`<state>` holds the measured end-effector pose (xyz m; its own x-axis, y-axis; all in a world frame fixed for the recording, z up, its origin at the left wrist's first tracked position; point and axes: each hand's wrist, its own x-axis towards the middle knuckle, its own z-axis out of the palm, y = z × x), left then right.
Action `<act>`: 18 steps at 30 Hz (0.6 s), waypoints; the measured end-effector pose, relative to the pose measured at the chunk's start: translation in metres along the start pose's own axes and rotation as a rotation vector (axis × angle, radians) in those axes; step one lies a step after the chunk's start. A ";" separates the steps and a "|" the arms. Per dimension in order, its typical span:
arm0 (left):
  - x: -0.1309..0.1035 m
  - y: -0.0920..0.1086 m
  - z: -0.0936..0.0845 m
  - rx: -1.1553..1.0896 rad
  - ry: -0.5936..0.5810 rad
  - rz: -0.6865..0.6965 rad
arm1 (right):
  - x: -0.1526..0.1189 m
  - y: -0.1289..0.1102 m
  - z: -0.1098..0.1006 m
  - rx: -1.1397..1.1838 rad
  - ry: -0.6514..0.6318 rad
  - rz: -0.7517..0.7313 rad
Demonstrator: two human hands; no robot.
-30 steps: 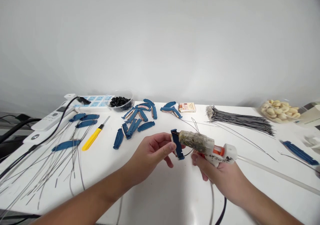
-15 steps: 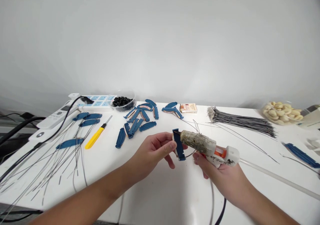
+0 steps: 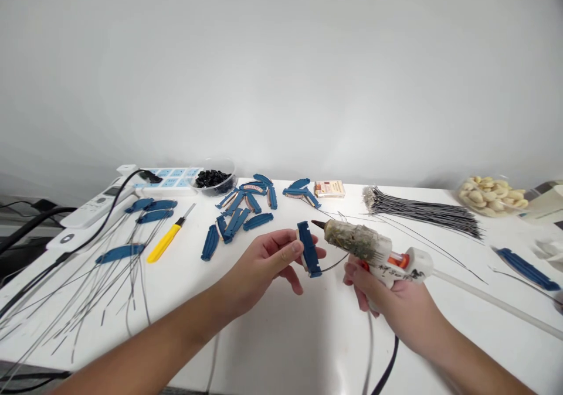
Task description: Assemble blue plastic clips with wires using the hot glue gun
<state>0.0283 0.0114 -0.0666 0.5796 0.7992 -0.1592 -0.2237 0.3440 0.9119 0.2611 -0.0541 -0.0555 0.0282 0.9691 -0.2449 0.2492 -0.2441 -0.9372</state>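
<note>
My left hand [image 3: 279,260] pinches a small blue plastic piece [image 3: 309,251] with a pale edge, held upright above the white table [image 3: 272,336]. A thin dark wire [image 3: 335,265] runs from the piece's lower end toward my other hand. My right hand [image 3: 378,286] is wrapped round the handle of a white hot glue gun [image 3: 358,244] with a crusted barrel. Its dark nozzle points left, a little apart from the blue piece. A long translucent glue stick [image 3: 497,303] sticks out of the gun's back.
Several blue pieces [image 3: 237,222] lie beyond my left hand. A yellow-handled screwdriver [image 3: 165,242], a tub of black parts [image 3: 215,179], a power strip [image 3: 176,178] and wired blue pieces [image 3: 119,253] are at left. A wire bundle [image 3: 422,212], small box [image 3: 329,189] and bowl of pale pieces [image 3: 491,196] stand behind.
The glue gun's nozzle has moved right, off the blue piece, and a gap now shows between them. My left hand keeps its hold with the piece slightly turned.
</note>
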 end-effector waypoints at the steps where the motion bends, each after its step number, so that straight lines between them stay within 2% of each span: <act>1: 0.000 0.000 0.000 -0.026 -0.001 -0.019 | 0.001 0.001 -0.002 0.021 -0.008 -0.021; 5: 0.001 0.002 0.000 -0.103 -0.002 -0.084 | 0.007 0.006 -0.007 0.112 -0.020 -0.119; 9: 0.002 0.002 0.002 -0.068 0.040 -0.084 | 0.009 0.006 -0.009 0.230 -0.028 -0.161; 11: 0.003 0.002 0.001 0.008 0.112 -0.035 | 0.010 0.003 -0.011 0.274 -0.034 -0.161; 14: 0.007 0.002 -0.004 0.142 0.300 0.076 | 0.014 -0.001 -0.016 0.347 -0.028 -0.158; 16: 0.010 0.003 -0.008 0.175 0.410 0.110 | 0.018 -0.004 -0.023 0.383 -0.012 -0.117; 18: 0.013 0.004 -0.013 0.157 0.472 0.105 | 0.024 -0.007 -0.031 0.355 0.005 -0.031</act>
<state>0.0246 0.0291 -0.0695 0.1346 0.9736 -0.1846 -0.1197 0.2009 0.9723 0.2905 -0.0284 -0.0474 0.0309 0.9763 -0.2143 -0.1022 -0.2102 -0.9723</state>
